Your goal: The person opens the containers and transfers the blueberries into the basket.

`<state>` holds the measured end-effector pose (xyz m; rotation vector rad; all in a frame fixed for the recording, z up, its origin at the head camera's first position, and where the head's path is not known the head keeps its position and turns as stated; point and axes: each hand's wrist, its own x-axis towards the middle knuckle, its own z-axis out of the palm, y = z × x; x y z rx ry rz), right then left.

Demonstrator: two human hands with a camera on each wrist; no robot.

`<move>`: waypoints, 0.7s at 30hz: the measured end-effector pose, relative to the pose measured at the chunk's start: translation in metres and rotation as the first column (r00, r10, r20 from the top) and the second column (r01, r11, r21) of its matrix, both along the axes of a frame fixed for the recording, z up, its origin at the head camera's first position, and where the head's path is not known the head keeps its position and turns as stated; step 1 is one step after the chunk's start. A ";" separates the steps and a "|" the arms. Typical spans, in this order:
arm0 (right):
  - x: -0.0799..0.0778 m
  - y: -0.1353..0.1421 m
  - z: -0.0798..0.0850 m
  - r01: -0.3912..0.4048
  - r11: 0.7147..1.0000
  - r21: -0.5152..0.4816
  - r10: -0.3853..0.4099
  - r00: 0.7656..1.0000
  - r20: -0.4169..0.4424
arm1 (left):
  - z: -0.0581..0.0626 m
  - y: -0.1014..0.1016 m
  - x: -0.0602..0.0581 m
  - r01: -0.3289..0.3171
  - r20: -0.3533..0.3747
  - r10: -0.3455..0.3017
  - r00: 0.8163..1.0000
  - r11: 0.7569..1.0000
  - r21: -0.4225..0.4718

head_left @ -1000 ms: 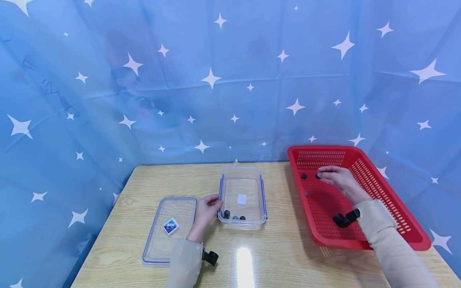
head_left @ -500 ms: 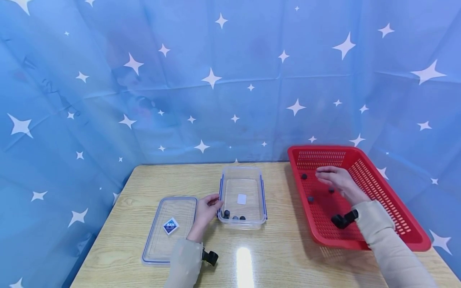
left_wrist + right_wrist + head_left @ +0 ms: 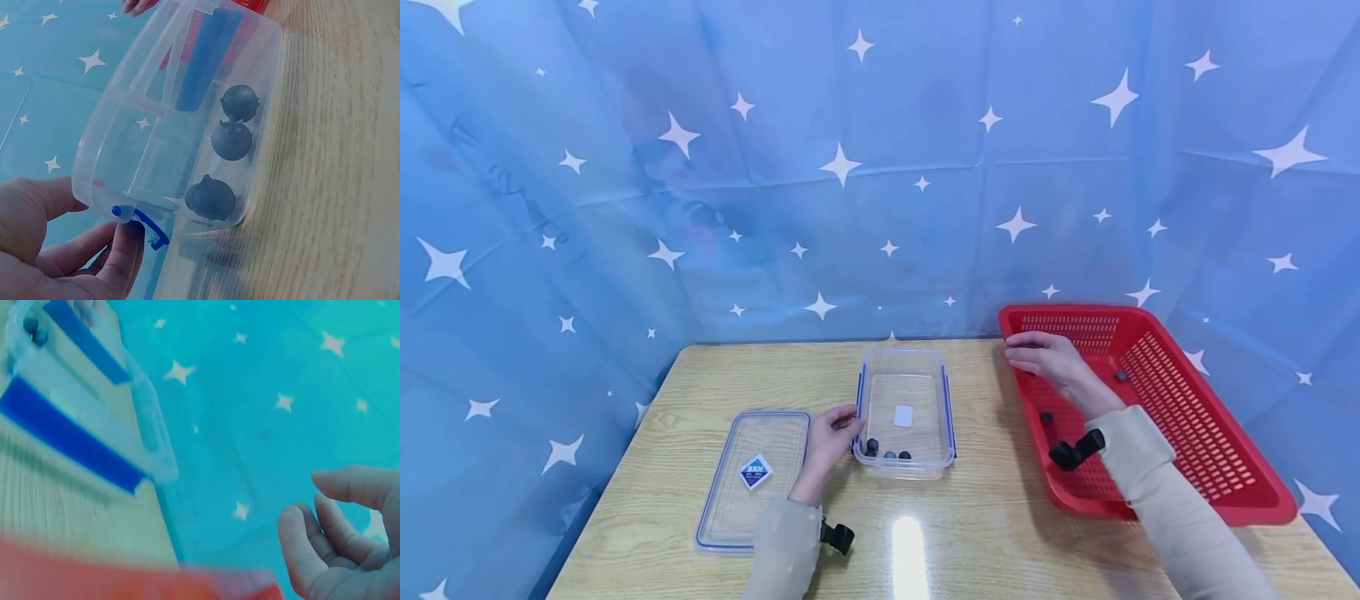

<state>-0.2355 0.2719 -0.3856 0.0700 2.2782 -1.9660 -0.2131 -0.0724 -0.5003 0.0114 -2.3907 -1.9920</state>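
Observation:
My left hand [image 3: 831,437] pinches the left edge of a clear plastic food container [image 3: 951,421] with blue trim. In the left wrist view its thumb lies at the corner and the fingers are curled under a blue latch [image 3: 150,226]. Several dark blueberries [image 3: 212,199] lie at the container's near end. My right hand [image 3: 1056,367] is over the left rim of a red basket [image 3: 1262,475]; in the right wrist view its fingers are loosely bent, with nothing between thumb and fingertips. Inside the basket, one blueberry [image 3: 1047,417] is near the left wall and another [image 3: 1122,376] farther back.
Left of the container, a clear lid [image 3: 756,442] with a blue edge and a diamond-shaped label lies flat on the wooden table [image 3: 977,533]. A blue curtain [image 3: 925,225] with white stars hangs behind the table.
My right hand has moved left across the basket to its left rim. The blueberries in the basket have shifted; one now shows farther back and right. My left hand stays put.

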 end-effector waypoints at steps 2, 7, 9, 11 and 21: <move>-0.001 -0.011 0.002 -0.010 0.999 0.039 0.009 1.000 0.009 | -0.001 0.000 0.000 0.002 -0.007 -0.002 1.000 1.000 -0.001; -0.004 -0.035 0.001 -0.056 0.991 0.122 0.052 0.998 0.033 | 0.000 0.000 0.001 -0.001 -0.007 0.001 1.000 1.000 -0.002; -0.004 -0.044 -0.001 -0.076 0.988 0.136 0.072 0.997 0.031 | 0.001 0.001 0.001 -0.005 0.004 0.005 1.000 1.000 -0.002; -0.004 -0.052 -0.004 -0.095 0.987 0.126 0.093 0.995 0.021 | 0.002 0.001 0.001 -0.008 0.015 0.008 1.000 1.000 0.000; 0.001 -0.094 -0.018 -0.202 0.976 0.080 0.204 0.979 -0.021 | 0.002 0.000 0.001 -0.002 0.019 0.002 1.000 1.000 0.006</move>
